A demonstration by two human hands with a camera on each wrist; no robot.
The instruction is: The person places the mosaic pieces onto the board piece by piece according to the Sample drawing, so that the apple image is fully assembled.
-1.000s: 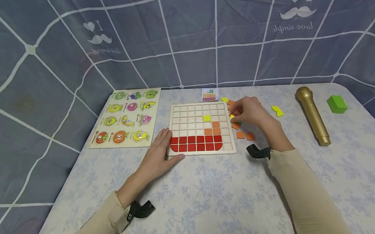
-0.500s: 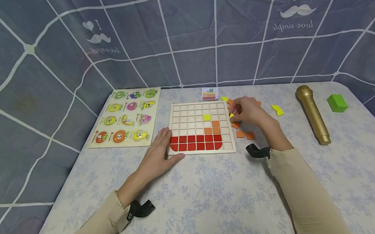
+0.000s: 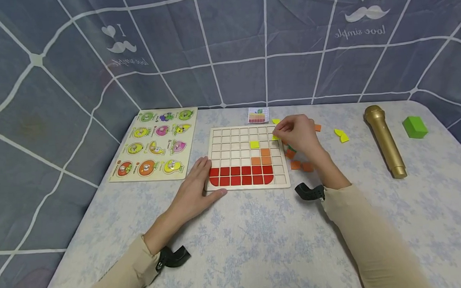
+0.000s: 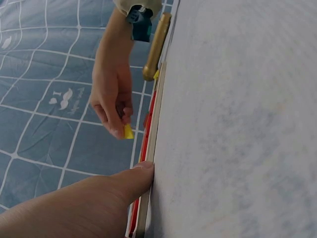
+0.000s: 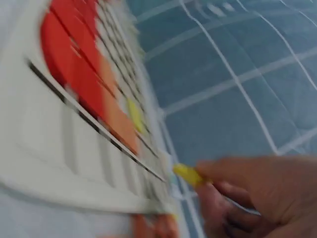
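Observation:
A wooden grid board lies on the table, its two front rows mostly filled with red tiles. Three orange tiles and one yellow tile sit in its right half. My left hand rests at the board's left front corner, thumb along the front edge and fingers extended. My right hand pinches a small yellow tile between thumb and forefinger. That tile is above the board's right back area, and the left wrist view shows it raised off the board.
Loose orange tiles lie right of the board, with yellow pieces farther right. A pattern card sits behind the board. A fruit puzzle board lies left; a gold microphone and green block are at right.
My right hand has lifted from the loose tiles and moved left over the board's edge with the yellow tile. My left hand has stayed in place.

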